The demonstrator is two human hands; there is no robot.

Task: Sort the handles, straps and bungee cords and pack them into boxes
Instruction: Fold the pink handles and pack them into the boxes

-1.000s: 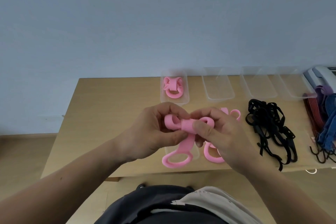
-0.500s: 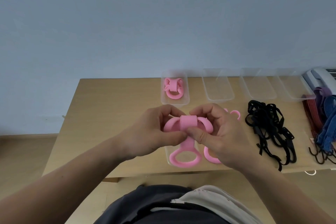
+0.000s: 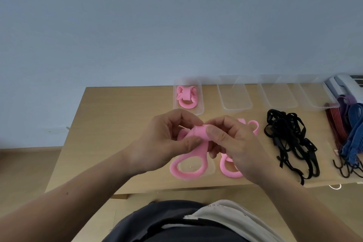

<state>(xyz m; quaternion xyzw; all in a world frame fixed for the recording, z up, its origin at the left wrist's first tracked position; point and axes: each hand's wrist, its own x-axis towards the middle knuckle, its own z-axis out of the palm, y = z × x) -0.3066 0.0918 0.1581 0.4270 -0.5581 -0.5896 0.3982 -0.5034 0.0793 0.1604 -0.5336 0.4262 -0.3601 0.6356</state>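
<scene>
Both hands hold one pink handle (image 3: 188, 161) above the table's front edge. My left hand (image 3: 163, 143) grips its left side and my right hand (image 3: 231, 143) pinches the folded top part, thumb on the pink band. Its large ring hangs below my fingers over a clear box (image 3: 211, 171). Another pink handle (image 3: 228, 169) lies on the table, partly hidden by my right hand. A folded pink handle (image 3: 186, 97) sits in the far-left clear box (image 3: 199, 107). Black straps (image 3: 290, 139) lie in a heap to the right. Bungee cords (image 3: 351, 133) in red, blue and purple lie at the far right.
Three clear boxes with nothing in them (image 3: 234, 96), (image 3: 279, 94), (image 3: 314, 94) stand in a row along the back of the wooden table (image 3: 117, 116). A grey device (image 3: 345, 84) sits at the back right corner. A blue wall rises behind.
The folded top of the pink handle has turned between my fingers, and its ring now hangs further to the left. Both hands stay in about the same place.
</scene>
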